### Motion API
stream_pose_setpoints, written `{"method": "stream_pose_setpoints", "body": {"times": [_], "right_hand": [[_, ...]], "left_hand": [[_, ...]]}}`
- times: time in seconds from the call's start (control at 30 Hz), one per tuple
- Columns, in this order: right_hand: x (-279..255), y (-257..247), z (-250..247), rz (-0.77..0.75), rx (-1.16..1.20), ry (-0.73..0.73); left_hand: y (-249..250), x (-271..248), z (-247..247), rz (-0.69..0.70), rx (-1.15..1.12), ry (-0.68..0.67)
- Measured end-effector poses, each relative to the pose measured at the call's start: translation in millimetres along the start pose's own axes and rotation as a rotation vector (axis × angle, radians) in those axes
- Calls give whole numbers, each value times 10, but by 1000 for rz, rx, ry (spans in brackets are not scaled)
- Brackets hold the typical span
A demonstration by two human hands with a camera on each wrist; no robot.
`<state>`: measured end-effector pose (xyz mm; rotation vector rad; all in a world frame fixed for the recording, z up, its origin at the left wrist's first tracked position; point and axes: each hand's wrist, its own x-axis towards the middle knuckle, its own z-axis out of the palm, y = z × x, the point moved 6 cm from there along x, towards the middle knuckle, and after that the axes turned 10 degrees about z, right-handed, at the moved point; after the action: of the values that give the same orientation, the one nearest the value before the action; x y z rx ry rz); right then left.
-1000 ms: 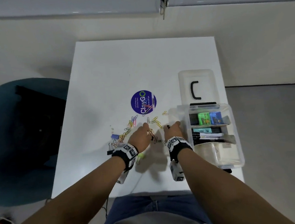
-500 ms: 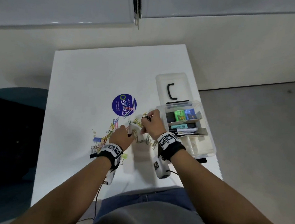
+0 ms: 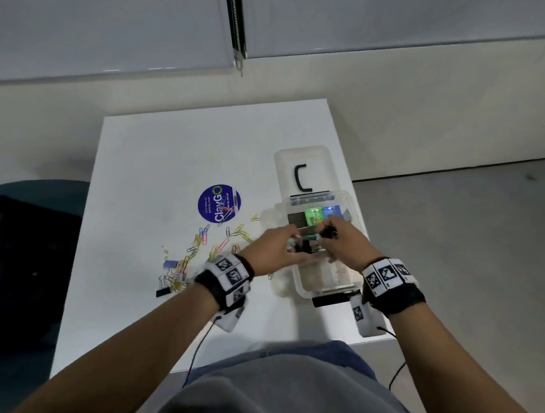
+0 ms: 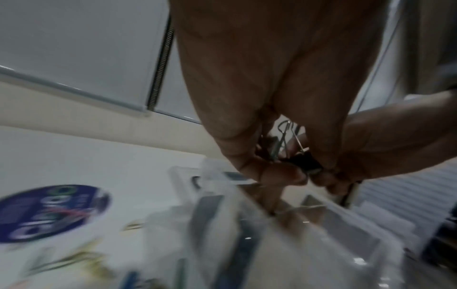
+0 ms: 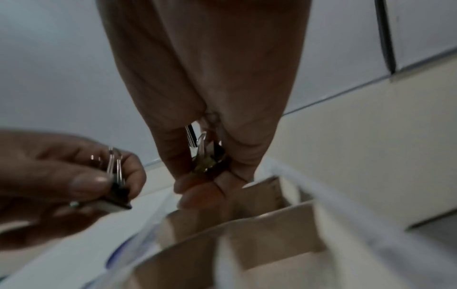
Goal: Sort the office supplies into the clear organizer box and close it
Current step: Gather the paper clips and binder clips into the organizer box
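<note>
The clear organizer box (image 3: 299,289) stands open at the table's right edge, its lid (image 3: 318,157) lying flat behind it. Green and blue items and dark pens fill the far compartments. Both hands hover over the box's middle. My left hand (image 3: 292,242) pinches a black binder clip (image 4: 305,159) with silver wire handles. My right hand (image 3: 324,235) pinches a small bunch of clips (image 5: 210,158), one of them dark. Coloured paper clips (image 3: 202,244) lie scattered on the white table to the left of the box.
A round blue sticker (image 3: 219,204) sits on the table beyond the clips. A blue binder clip (image 3: 170,264) and a black one (image 3: 162,292) lie at the pile's left end. A teal chair (image 3: 24,258) stands left of the table. Cables hang off the near edge.
Both hands have moved right from the paper clip pile to above the box, carrying clips with them. The head view has shifted too.
</note>
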<state>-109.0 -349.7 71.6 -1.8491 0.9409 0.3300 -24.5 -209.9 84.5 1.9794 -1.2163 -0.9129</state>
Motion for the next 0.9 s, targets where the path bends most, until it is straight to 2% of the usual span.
{"method": "stream_pose_setpoints", "body": {"times": [0.07,0.2,0.33,0.43,0.57,0.67,0.77,0.9], "right_hand": [[-78,176,-165,22,-112,29],[-165,459,-299,55,-263,25],[-200,564,-332,76,-332,-3],[-178,471,-319,40,-431,43],[-165,123,-110,-91,-471,108],[-195,-224,189,-197,-510,99],[-175,-525,642,-309,-532,34],[-52,-647,1417,-331,-674,-134]], "left_hand": [[279,222,278,89,39,-74],[494,495,685,81,106,-165],[522,512,762,102,161,-165],[383,423,657,71,134,-151],[37,202,342,3,24,28],[-335,-58,46,-66,71,218],[-804,-376,-216,-176,123,333],[-1527,-878,-436,-415,208,360]]}}
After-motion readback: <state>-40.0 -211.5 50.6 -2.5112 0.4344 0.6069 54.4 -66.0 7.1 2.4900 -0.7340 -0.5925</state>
